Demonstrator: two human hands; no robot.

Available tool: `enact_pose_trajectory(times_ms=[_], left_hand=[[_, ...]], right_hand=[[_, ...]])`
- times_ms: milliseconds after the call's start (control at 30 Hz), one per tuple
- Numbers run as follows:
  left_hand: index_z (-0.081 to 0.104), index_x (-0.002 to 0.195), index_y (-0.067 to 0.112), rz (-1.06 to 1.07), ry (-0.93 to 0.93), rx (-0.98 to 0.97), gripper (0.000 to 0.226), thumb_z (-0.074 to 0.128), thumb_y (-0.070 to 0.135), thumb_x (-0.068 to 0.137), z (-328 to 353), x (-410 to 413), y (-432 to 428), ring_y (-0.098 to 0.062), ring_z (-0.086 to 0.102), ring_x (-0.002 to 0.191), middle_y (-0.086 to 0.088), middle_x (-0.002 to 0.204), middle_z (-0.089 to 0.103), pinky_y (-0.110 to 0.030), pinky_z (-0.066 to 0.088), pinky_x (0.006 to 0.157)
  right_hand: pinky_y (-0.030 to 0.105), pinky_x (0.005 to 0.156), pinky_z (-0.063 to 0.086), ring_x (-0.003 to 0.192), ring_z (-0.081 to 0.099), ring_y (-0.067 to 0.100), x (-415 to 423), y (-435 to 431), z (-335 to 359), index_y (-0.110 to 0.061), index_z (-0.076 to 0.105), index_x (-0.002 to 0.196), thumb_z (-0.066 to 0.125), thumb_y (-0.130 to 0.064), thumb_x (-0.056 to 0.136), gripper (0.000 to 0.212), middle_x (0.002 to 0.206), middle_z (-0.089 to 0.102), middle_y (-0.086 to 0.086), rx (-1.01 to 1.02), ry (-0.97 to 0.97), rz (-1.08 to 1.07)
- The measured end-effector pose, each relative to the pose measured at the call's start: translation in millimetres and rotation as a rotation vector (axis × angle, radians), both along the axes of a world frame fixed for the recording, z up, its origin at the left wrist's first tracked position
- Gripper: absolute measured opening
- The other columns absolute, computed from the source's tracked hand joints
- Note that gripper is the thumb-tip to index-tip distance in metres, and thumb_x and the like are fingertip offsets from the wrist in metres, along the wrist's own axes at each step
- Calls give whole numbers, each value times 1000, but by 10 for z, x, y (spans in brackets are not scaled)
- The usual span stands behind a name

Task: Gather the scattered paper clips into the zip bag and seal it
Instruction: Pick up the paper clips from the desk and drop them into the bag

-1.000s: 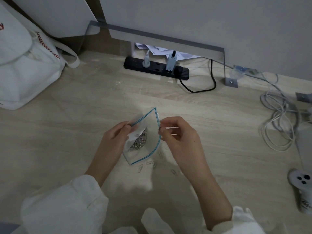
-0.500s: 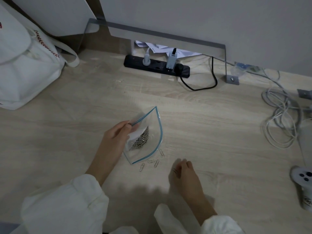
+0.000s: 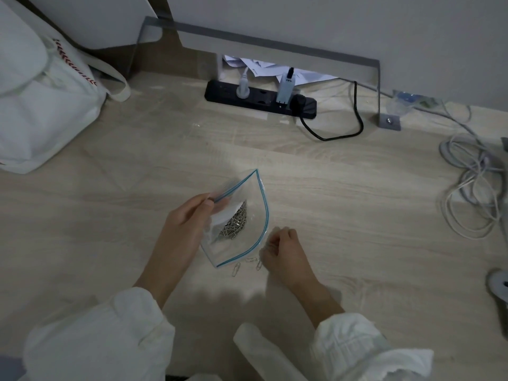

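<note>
A clear zip bag [image 3: 257, 207] with a blue zip edge stands open on the wooden desk, a pile of silver paper clips [image 3: 235, 224] inside it. My left hand [image 3: 184, 237] pinches the bag's upper left rim and holds the mouth open. My right hand [image 3: 284, 253] is down on the desk just right of the bag, its curled, blurred fingertips pinching at a loose clip there. Three loose paper clips [image 3: 235, 269] lie on the desk below the bag's lower corner, left of my right hand.
A white cloth backpack [image 3: 41, 105] fills the far left. A black power strip [image 3: 261, 99] with plugs and a black cable lies at the back under a grey metal bracket. Coiled white cables [image 3: 472, 193] and a white controller [image 3: 499, 287] sit at the right.
My right hand let go of the bag's right rim, dropped to the desk lower right, then slid up-left to the loose clips beside the bag. My left hand kept its hold.
</note>
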State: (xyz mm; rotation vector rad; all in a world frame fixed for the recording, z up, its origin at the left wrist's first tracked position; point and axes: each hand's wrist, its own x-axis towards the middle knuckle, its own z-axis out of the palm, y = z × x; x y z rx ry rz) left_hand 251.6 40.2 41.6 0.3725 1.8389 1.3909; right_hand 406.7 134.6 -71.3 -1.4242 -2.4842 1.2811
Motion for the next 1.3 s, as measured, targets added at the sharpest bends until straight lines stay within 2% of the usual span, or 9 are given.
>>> enact_pose_trajectory(times_ms=[233,433,600,800,900,967,1033,1133,1300], left_hand=[[68,103,14,5,-16,18,26,44,11,94,15,-8,-25,-2,64,100,11,97,73,-34,43,102],[66,106,9,8,-12,18,26,43,9,94,32,-21,-12,1,65,95,2,101,72,-32,44,101],[68,100,17,-2,-25,23,26,43,10,94,37,-18,-5,-2,65,99,2,101,71,-32,45,100],[69,100,17,-1,-35,1,26,44,11,94,42,-27,19,-5,64,103,2,102,72,-37,42,104],[69,99,17,-7,-31,-6,26,45,11,94,53,-25,19,-4,64,102,5,101,72,-37,43,103],[69,99,18,-21,-27,-6,23,47,14,93,52,-32,22,-5,64,102,5,100,73,-38,42,104],[70,96,23,-43,-11,-5,21,50,21,89,42,-40,18,-7,64,103,5,101,73,-39,42,103],[72,85,34,-48,3,-5,24,49,32,80,55,-37,37,-7,64,100,8,96,73,-35,44,100],[71,88,28,-52,17,-28,18,53,22,88,66,-2,84,-9,62,92,3,95,72,-30,43,92]], right_hand=[[30,95,38,111,42,27,-61,-238,-76,0,47,117,61,-16,80,42,120,42,16,93,-118,195],[33,87,42,108,48,30,-140,-314,-98,-1,52,113,45,-10,88,28,122,48,17,126,-133,189],[33,78,43,101,52,30,-183,-324,-110,-1,54,110,43,-11,90,25,114,53,16,158,-178,233],[31,79,42,100,54,29,-209,-316,-56,-1,51,113,38,-3,90,26,114,52,15,168,-268,312],[24,64,34,78,51,20,-137,-278,57,-11,50,81,44,-7,87,9,92,50,11,25,-155,174],[19,55,29,62,46,12,-53,-208,182,-19,44,66,51,-10,83,20,75,53,2,-34,-58,-1],[15,57,36,59,50,8,26,-127,404,-23,49,67,58,-7,81,23,66,55,-4,-51,77,-192],[23,64,48,66,60,18,79,-33,925,-20,57,77,60,-4,83,17,70,61,-4,-42,341,-367],[18,69,50,76,59,12,-107,-109,1651,-23,58,85,61,-8,83,16,84,61,-7,0,606,-210]])
